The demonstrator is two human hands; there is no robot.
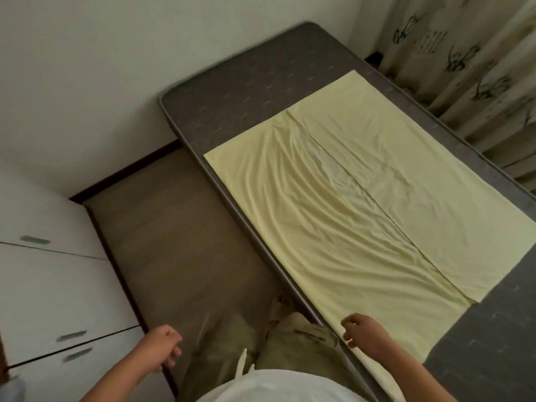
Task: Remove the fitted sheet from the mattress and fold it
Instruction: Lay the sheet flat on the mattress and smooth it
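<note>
Yellow sheet (362,204) lies folded flat on grey mattress (232,91), curtain (475,68) beyond; right hand (365,332) loosely curled over its near edge, possibly touching, left hand (162,346) loose, holding nothing.

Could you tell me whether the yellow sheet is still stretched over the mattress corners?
No, the yellow sheet lies flat, folded on top of the grey mattress, whose corners are bare.
</note>
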